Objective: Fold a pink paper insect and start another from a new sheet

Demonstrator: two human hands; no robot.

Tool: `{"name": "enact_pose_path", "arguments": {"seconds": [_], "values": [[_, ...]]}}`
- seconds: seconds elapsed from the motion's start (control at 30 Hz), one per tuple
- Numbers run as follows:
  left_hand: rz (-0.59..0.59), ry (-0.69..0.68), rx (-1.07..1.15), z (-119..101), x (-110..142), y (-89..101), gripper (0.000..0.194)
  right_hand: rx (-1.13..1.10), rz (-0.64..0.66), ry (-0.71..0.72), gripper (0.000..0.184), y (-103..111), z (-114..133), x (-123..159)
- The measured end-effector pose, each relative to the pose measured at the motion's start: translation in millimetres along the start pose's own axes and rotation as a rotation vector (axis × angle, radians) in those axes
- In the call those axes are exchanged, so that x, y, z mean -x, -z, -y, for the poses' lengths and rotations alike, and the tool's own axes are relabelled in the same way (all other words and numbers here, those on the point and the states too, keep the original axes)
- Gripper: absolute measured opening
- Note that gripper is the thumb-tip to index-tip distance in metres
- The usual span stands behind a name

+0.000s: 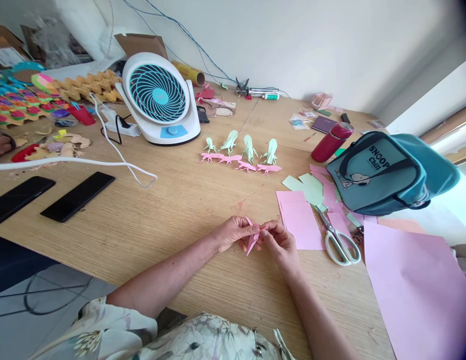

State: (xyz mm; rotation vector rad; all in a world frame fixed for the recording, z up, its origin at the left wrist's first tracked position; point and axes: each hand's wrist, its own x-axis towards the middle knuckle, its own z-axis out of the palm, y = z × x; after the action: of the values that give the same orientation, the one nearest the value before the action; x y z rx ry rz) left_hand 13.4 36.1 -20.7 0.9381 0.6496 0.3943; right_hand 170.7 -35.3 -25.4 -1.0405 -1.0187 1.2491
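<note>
Between my two hands, just above the table's front part, is a small folded pink paper piece [251, 244] with pointed ends. My left hand [235, 233] pinches it from the left with thumb and fingers. From the other side my right hand [281, 243] grips a narrow part of the same paper with its fingertips. Further back stand several pale green origami figures [248, 147], and a row of pink origami figures [247, 166] lies in front of them. Right of my hands are a stack of pink paper sheets [301, 220] and white-handled scissors [340, 245].
A white fan [157, 95] stands at the back left, near a white cable [67, 162] and two black phones [78, 196]. A red bottle [332, 142], a teal bag [383, 172] and a large pink sheet [416, 285] occupy the right. Another person's hand [2, 144] shows at the far left.
</note>
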Motion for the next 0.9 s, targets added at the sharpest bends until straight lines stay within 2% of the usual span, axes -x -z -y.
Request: {"name": "enact_pose_path", "arguments": {"seconds": [0.3,0.37,0.53,0.77,0.9], "values": [[0.023,0.071,0.014,-3,2,0.6,0.051,0.025,0.014,0.018,0.017,1,0,0],[-0.006,0.020,-0.034,-2,1,-1.3,0.052,0.014,0.014,0.010,0.018,0,1,0],[-0.095,-0.217,-0.229,1,-1,-5.6,0.048,0.082,-0.002,0.032,0.020,-2,3,1],[-0.140,-0.296,-0.282,5,-2,-8.7,0.040,0.256,-0.002,0.141,0.015,-1,5,2],[-0.227,-0.469,-0.436,6,-1,-10.0,0.029,0.341,-0.065,0.169,0.011,1,2,3]]}}
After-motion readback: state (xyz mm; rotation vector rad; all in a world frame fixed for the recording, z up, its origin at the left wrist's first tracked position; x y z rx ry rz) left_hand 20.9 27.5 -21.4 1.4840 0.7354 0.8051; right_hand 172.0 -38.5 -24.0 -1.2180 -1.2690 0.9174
